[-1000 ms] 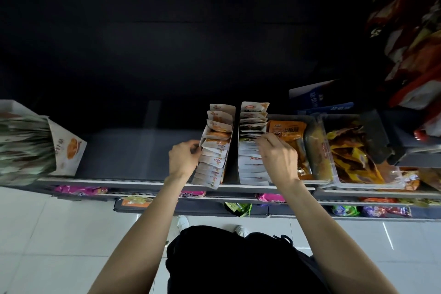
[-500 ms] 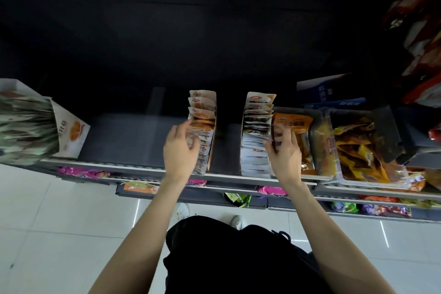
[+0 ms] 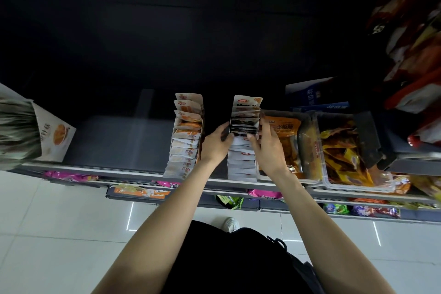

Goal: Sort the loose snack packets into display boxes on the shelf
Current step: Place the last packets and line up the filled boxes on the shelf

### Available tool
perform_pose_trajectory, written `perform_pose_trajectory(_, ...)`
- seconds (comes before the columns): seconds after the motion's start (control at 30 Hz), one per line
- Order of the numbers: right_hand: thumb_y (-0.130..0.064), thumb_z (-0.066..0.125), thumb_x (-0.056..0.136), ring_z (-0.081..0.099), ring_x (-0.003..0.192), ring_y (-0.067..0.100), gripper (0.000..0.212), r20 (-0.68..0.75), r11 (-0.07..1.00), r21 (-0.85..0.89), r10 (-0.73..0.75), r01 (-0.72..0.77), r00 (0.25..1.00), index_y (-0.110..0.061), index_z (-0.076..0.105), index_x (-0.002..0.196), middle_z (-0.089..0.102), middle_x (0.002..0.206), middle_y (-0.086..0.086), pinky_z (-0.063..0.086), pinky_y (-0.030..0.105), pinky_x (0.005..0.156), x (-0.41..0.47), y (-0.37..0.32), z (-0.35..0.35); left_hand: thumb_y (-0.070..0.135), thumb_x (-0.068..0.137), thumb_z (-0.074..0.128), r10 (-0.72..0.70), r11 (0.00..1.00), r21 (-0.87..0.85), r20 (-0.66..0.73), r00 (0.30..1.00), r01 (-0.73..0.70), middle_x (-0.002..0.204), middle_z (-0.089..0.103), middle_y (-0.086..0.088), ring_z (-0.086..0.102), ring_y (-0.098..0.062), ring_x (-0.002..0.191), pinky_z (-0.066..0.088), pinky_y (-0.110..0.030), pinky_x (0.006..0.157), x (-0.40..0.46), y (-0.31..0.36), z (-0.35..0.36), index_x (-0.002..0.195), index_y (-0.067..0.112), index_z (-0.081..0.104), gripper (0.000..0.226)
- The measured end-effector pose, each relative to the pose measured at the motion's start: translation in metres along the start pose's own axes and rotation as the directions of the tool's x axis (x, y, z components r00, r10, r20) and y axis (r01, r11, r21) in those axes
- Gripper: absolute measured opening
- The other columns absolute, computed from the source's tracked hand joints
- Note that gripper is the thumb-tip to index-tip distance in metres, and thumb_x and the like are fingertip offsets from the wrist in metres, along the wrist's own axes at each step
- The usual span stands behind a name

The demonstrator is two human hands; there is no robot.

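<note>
At the near edge of the shelf (image 3: 133, 170), the right-hand display box (image 3: 242, 162) of white packets (image 3: 241, 157) stands upright between both hands. The left hand (image 3: 216, 143) curls against its left side and the right hand (image 3: 267, 148) grips its right side, fingers bent over the packet tops. Squeezing evenly should square the row; farther left, the orange packet box (image 3: 186, 136) stands apart, untouched.

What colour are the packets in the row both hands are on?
Mostly white packets with small red logos; head view.
</note>
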State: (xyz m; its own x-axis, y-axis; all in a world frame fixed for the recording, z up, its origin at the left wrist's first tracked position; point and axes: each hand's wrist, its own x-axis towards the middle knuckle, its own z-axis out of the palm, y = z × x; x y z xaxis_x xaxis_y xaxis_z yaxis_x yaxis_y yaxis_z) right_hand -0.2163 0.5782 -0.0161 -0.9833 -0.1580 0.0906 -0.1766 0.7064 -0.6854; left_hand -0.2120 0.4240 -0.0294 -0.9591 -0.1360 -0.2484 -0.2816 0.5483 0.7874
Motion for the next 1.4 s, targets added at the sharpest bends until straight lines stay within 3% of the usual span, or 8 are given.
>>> perform_pose_trajectory(0.33,-0.027,0.06,0.091,0.06,0.111,0.028,0.079,0.076,0.997,0.072,-0.008,0.002,0.997,-0.02,0.007,0.151,0.048,0.137,0.015,0.053,0.043,0.088,0.012,-0.021,0.013,0.008,0.099,0.038,0.149,0.942,0.318,-0.105,0.983,-0.108,0.1,0.068,-0.018,0.065,-0.032,0.09,0.047,-0.031,0.071,0.005,-0.009,-0.021,0.132,0.009,0.052,0.036)
perform_pose_trajectory(0.53,-0.025,0.065,0.089,0.013,0.145,0.025,0.098,0.183,0.987,0.151,-0.082,0.055,0.98,-0.026,-0.012,0.15,0.0,0.159,0.005,0.03,0.044,0.113,0.044,-0.023,0.001,0.008,0.099,0.037,0.144,0.909,0.404,-0.076,0.987,-0.101,0.089,0.068,-0.018,0.065,-0.031,0.08,0.04,-0.027,0.062,0.0,-0.009,-0.023,0.121,0.004,0.057,0.03)
perform_pose_trajectory(0.73,-0.023,0.062,0.09,0.031,0.138,0.023,0.074,0.265,0.982,0.189,-0.074,0.023,0.962,-0.029,0.015,0.148,0.025,0.153,0.004,0.039,0.037,0.105,0.066,-0.026,-0.008,0.01,0.099,0.038,0.148,0.921,0.379,-0.124,0.981,-0.091,0.091,0.069,-0.016,0.065,-0.028,0.076,0.048,-0.03,0.065,-0.01,-0.002,-0.026,0.135,0.01,0.049,0.037)
perform_pose_trajectory(0.83,-0.022,0.062,0.09,0.034,0.135,0.022,0.068,0.262,0.978,0.209,-0.069,0.013,0.963,-0.027,0.022,0.145,0.033,0.147,0.005,0.036,0.031,0.102,0.069,-0.023,-0.01,0.007,0.092,0.051,0.309,0.937,0.254,-0.282,0.908,-0.24,0.105,0.066,-0.009,0.062,-0.021,0.088,0.053,-0.03,0.074,-0.029,0.0,-0.03,0.121,0.009,0.058,0.03)
perform_pose_trajectory(0.93,-0.023,0.062,0.091,0.03,0.138,0.021,0.069,0.284,0.98,0.194,-0.088,0.033,0.955,-0.029,0.021,0.146,0.03,0.15,0.002,0.034,0.034,0.105,0.068,-0.02,-0.011,0.021,0.079,0.065,0.576,0.756,0.482,-0.169,0.8,-0.443,0.109,0.06,-0.002,0.052,-0.018,0.1,0.043,-0.026,0.081,-0.035,-0.007,-0.033,0.114,0.014,0.06,0.036)
perform_pose_trajectory(1.07,-0.022,0.06,0.092,0.031,0.137,0.022,0.067,0.29,0.981,0.189,-0.092,0.037,0.953,-0.029,0.021,0.146,0.029,0.15,0.002,0.035,0.032,0.104,0.066,-0.021,-0.011,0.029,0.064,0.08,0.573,0.542,0.691,0.112,0.812,-0.478,0.111,0.061,-0.005,0.055,-0.025,0.102,0.048,-0.036,0.081,-0.016,-0.01,-0.038,0.12,0.014,0.059,0.061)
perform_pose_trajectory(1.2,-0.024,0.059,0.092,0.034,0.135,0.022,0.065,0.294,0.982,0.181,-0.102,0.05,0.95,-0.028,0.021,0.145,0.031,0.149,0.003,0.034,0.026,0.098,0.064,-0.022,-0.015,0.026,0.065,0.082,0.649,0.428,0.728,0.165,0.742,-0.536,0.094,0.068,0.0,0.062,-0.022,0.087,0.048,-0.032,0.073,-0.002,-0.01,-0.036,0.105,0.019,0.069,0.042)
perform_pose_trajectory(1.4,-0.045,0.078,0.071,0.035,0.133,0.022,0.1,0.498,0.987,0.156,-0.107,0.033,0.861,-0.041,0.01,0.143,0.026,0.15,0.002,0.04,0.037,0.105,0.052,-0.014,-0.02,0.017,0.07,0.081,0.645,0.635,0.596,-0.058,0.762,-0.492,0.081,0.073,0.003,0.067,-0.019,0.069,0.052,-0.029,0.064,-0.001,0.004,-0.041,0.089,0.021,0.074,0.02)
